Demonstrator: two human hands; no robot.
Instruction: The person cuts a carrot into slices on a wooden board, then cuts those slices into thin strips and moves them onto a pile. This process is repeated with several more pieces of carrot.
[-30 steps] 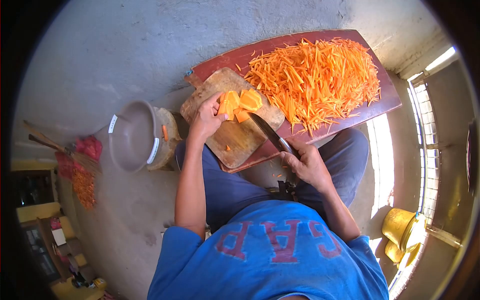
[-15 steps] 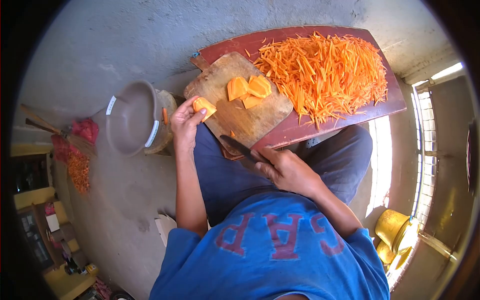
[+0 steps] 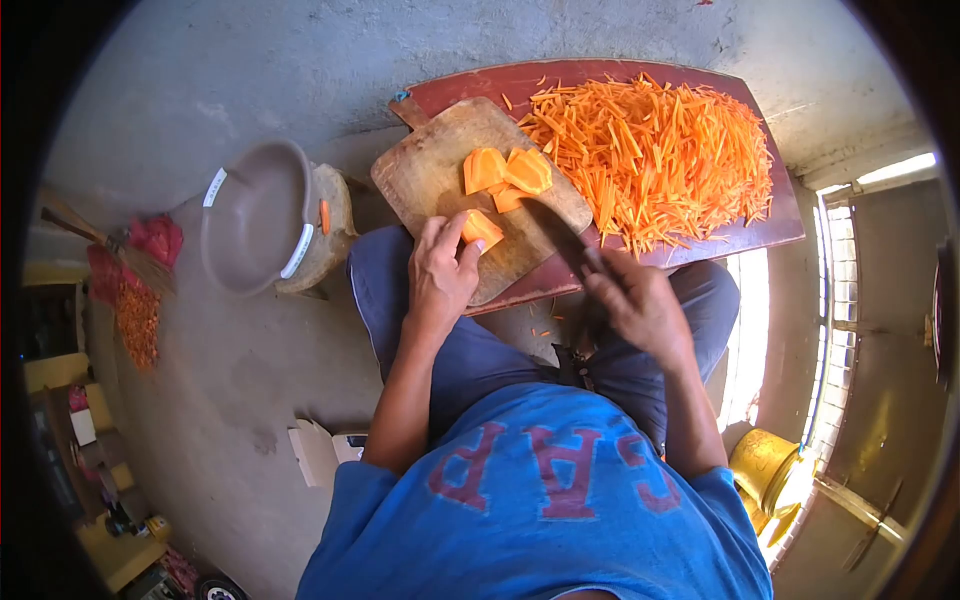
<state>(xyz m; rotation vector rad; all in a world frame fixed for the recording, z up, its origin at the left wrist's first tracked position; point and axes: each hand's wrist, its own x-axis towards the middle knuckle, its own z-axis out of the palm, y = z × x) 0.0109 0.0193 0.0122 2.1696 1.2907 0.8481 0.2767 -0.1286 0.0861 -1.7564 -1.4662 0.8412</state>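
Observation:
My left hand [image 3: 440, 268] holds an orange vegetable piece [image 3: 482, 231] against the near left part of a worn wooden cutting board [image 3: 425, 165]. In my right hand [image 3: 640, 300] is a dark-bladed knife [image 3: 556, 230], its blade slanting up and left over the board's right side. Several cut orange chunks [image 3: 485, 171] lie together on the board, just beyond the held piece. To the right, a large heap of thin orange strips [image 3: 650, 160] covers much of the red tabletop [image 3: 640, 68].
A grey basin [image 3: 255, 220] stands at the left beside a stone-like stool [image 3: 330, 230]. Farther left are a broom [image 3: 140, 265] and a red bag [image 3: 160, 240]. Yellow buckets [image 3: 765, 465] are at the lower right. An opened carton [image 3: 315, 455] lies on the floor.
My left hand has brought the orange piece from the board's left edge down onto the board. My right hand has raised the knife and moved it right and forward.

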